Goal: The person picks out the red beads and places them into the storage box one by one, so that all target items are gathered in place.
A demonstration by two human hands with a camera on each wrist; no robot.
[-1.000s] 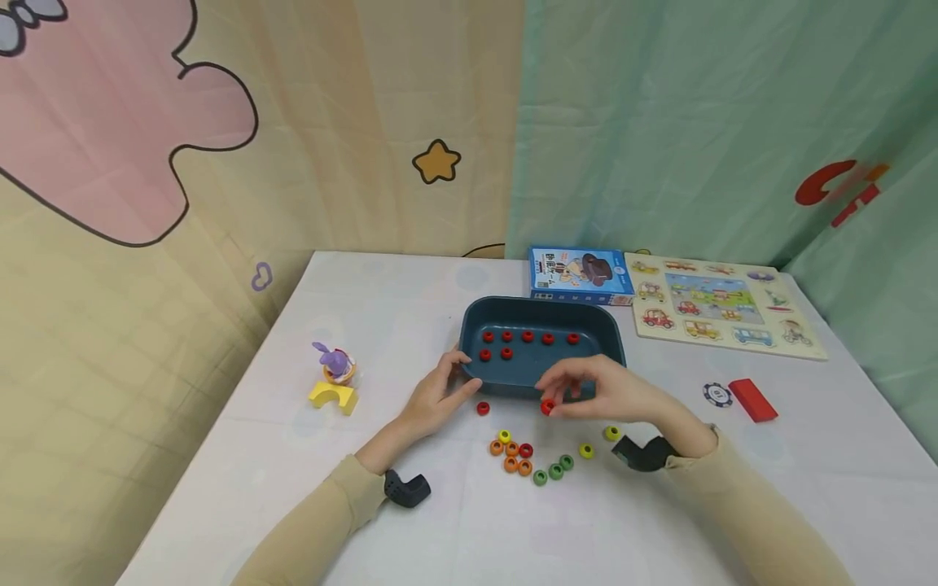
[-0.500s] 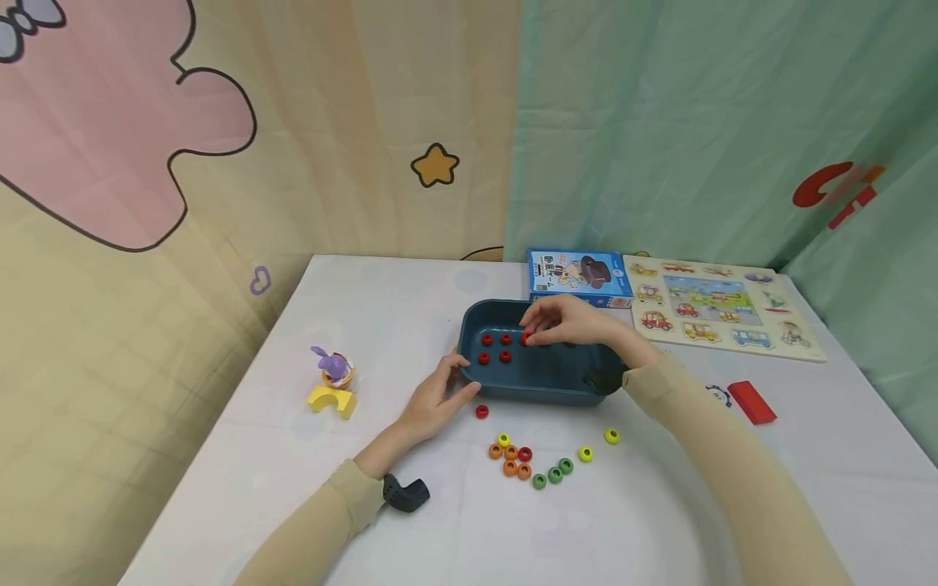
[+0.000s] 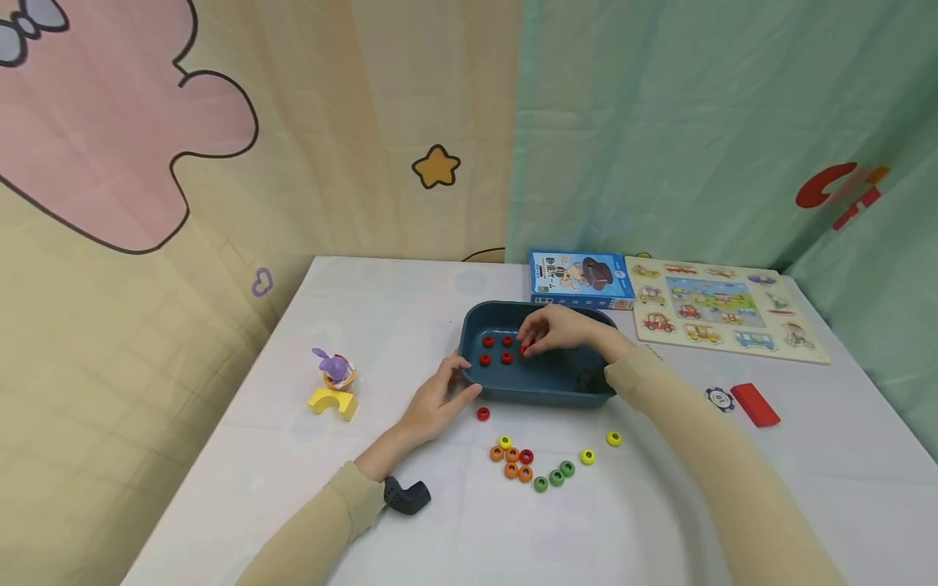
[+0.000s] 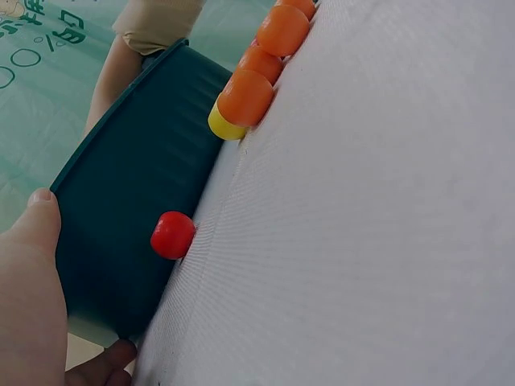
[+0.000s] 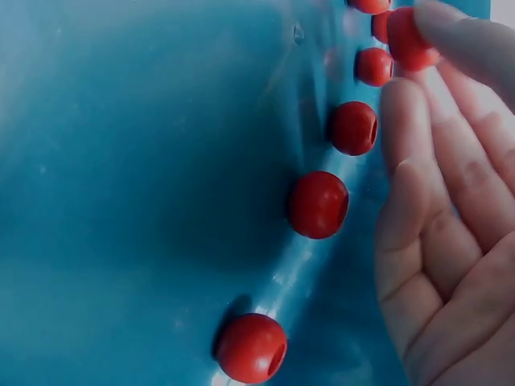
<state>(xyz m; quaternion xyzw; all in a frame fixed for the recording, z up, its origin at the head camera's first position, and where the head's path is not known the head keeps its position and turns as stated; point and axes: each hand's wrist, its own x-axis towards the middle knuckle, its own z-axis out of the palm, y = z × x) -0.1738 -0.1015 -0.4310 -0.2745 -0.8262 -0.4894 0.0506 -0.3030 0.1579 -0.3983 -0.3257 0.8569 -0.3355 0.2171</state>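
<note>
A dark teal tray [image 3: 538, 396] stands mid-table with several red beads [image 3: 507, 358] lying in its left part. My left hand [image 3: 432, 403] holds the tray's near left corner; in the left wrist view the thumb [image 4: 42, 213] lies at the rim and fingertips show at the lower edge. Over the inside of the tray, my right hand [image 3: 560, 327] pinches a red bead [image 5: 409, 40] between thumb and finger. It partly covers the far row of beads, which run past the fingers in the right wrist view. One red bead [image 4: 173, 235] sits outside, near the tray's front wall.
Nearer me lie orange beads [image 3: 511, 470], green beads [image 3: 557, 478], yellow beads [image 3: 588, 456] and another red bead [image 3: 526, 456]. A yellow arch block [image 3: 333, 400] and purple figure [image 3: 337, 369] stand left. Rightward are a blue box [image 3: 579, 277], picture puzzle [image 3: 725, 309], chip [image 3: 720, 399] and red block [image 3: 756, 404].
My right hand has carried the red bead from in front of the tray to inside it, then slightly lower toward the near side. The left hand stays at the corner.
</note>
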